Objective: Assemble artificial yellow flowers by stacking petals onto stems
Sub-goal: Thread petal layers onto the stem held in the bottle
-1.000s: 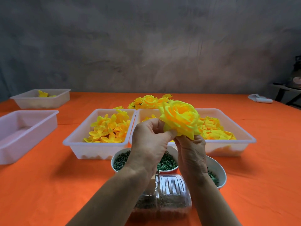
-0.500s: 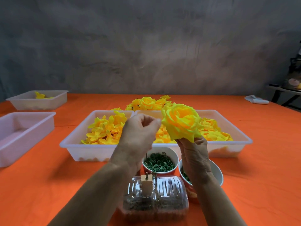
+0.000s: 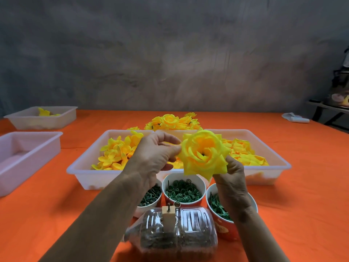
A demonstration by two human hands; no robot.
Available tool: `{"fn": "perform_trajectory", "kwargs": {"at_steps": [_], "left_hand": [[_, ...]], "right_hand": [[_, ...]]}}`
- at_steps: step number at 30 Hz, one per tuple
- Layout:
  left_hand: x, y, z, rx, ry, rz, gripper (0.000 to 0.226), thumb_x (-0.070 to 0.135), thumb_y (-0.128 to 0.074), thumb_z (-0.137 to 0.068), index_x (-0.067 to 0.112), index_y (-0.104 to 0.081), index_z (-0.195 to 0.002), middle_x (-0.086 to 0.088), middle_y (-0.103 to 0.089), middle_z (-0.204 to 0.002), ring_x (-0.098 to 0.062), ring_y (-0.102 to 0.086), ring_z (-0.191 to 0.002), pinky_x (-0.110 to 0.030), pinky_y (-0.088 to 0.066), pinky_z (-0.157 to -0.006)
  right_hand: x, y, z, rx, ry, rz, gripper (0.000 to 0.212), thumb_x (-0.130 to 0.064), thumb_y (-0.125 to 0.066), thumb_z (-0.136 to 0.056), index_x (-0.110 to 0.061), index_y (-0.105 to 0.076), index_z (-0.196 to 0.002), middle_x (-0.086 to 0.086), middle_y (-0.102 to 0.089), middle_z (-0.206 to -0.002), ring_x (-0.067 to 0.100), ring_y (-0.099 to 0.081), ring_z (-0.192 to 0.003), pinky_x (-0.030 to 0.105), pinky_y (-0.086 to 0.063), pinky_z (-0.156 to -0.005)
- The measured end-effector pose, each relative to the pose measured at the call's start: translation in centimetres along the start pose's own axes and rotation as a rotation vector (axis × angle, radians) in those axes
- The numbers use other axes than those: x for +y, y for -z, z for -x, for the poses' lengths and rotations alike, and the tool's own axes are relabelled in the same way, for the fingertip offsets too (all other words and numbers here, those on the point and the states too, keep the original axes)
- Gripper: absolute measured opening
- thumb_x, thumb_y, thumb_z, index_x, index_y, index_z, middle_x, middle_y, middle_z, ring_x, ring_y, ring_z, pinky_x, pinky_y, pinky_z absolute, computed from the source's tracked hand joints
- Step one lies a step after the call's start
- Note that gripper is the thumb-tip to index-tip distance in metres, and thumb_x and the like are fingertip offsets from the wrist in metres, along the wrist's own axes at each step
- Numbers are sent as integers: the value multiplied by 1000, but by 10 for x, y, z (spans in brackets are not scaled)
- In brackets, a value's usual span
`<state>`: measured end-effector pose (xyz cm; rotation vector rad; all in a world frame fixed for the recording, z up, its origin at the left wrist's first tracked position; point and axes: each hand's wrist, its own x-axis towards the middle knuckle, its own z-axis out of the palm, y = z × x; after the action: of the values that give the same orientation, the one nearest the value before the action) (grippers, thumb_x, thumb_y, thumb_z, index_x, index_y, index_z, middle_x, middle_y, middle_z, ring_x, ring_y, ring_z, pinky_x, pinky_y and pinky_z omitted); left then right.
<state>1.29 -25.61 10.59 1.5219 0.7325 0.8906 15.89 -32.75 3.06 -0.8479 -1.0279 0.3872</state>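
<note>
Finishing a bloom, by my reading. Near table edge: clear bottle (image 3: 171, 233) on its side carrying a wooden block with upright pin (image 3: 168, 193); behind it, three cups of green parts (image 3: 184, 190). Right hand (image 3: 233, 178) grips the yellow flower (image 3: 204, 152) from beneath; left hand (image 3: 154, 154) pinches its outer petal, above the petal trays (image 3: 83, 167). Finished flowers (image 3: 171, 121) lie farther back. Next move likely calls for adding it to that pile. Red cup print unreadable.

Flower (image 3: 204, 154) matt fabric; trays (image 3: 85, 175) translucent plastic; tablecloth (image 3: 302, 205) matt orange cloth.
</note>
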Motion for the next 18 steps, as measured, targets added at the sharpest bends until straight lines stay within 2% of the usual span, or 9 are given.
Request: {"fn": "perform_trajectory", "kwargs": {"at_steps": [2, 4, 5, 6, 7, 9, 12, 15, 18], "left_hand": [[3, 3, -4, -5, 15, -1, 10, 24, -62, -90, 15, -64, -86, 2, -62, -74, -12, -54, -63, -19, -45, -46], [3, 5, -9, -80, 59, -35, 27, 38, -63, -87, 13, -64, -98, -2, -63, -86, -15, -56, -71, -22, -47, -50], [2, 6, -11, -119, 77, -45, 29, 39, -65, -85, 14, -64, -101, -4, -62, -91, -17, -56, -74, -24, -48, -52], [1, 7, -12, -144, 91, -44, 26, 37, -66, -84, 16, -65, -99, -5, -62, -93, -18, -56, -75, -25, -47, -53], [0, 8, -13, -149, 96, -30, 19, 33, -67, -83, 18, -65, -95, -4, -62, -90, -17, -56, -72, -25, -47, -53], [-2, 9, -14, -128, 96, 12, 6, 25, -68, -83, 21, -64, -84, 3, -65, -73, -9, -57, -59, -24, -45, -51], [-6, 9, -16, -107, 72, 45, 11, 14, -68, -83, 20, -63, -76, 10, -62, -56, -4, -54, -48, -22, -42, -48], [-9, 6, -18, -62, 16, 41, 14, 8, -69, -81, 17, -63, -73, 7, -59, -52, -4, -53, -45, -18, -44, -44], [-11, 4, -21, -21, -38, 63, 13, 4, -69, -81, 13, -64, -74, -3, -57, -62, -11, -55, -53, -20, -49, -47]], "right_hand": [[-3, -2, 0, -62, 59, 17, 40, 1, -79, -56, -31, -78, -80, -11, -74, -77, 1, -68, -74, 18, -53, -69], [-5, -5, -1, -96, 67, 6, 26, -18, -84, -61, -34, -77, -81, -10, -74, -80, 3, -69, -78, 19, -54, -72], [-5, -6, -1, -116, 61, 7, 24, -34, -86, -60, -33, -77, -83, -10, -74, -82, 5, -69, -80, 20, -54, -73], [-6, -7, 0, -128, 43, 10, 32, -47, -85, -58, -32, -77, -85, -9, -74, -84, 6, -70, -82, 21, -54, -74], [-7, -9, 0, -135, 26, 22, 39, -52, -83, -57, -29, -77, -88, -8, -74, -86, 8, -70, -84, 21, -54, -75], [-6, -9, 2, -132, 14, 16, 37, -44, -83, -60, -24, -76, -91, -6, -75, -87, 8, -70, -85, 20, -53, -74], [-1, -8, 5, -134, -6, 11, 20, -13, -77, -69, -23, -77, -87, -5, -75, -83, 6, -69, -80, 18, -53, -70], [2, -9, 7, -113, -48, 52, 16, -5, -76, -68, -20, -77, -75, -5, -74, -78, 5, -68, -75, 17, -52, -68], [2, -14, 9, -119, -98, 10, 22, -3, -79, -62, -14, -75, -80, -2, -75, -82, 8, -70, -80, 18, -52, -71]]}}
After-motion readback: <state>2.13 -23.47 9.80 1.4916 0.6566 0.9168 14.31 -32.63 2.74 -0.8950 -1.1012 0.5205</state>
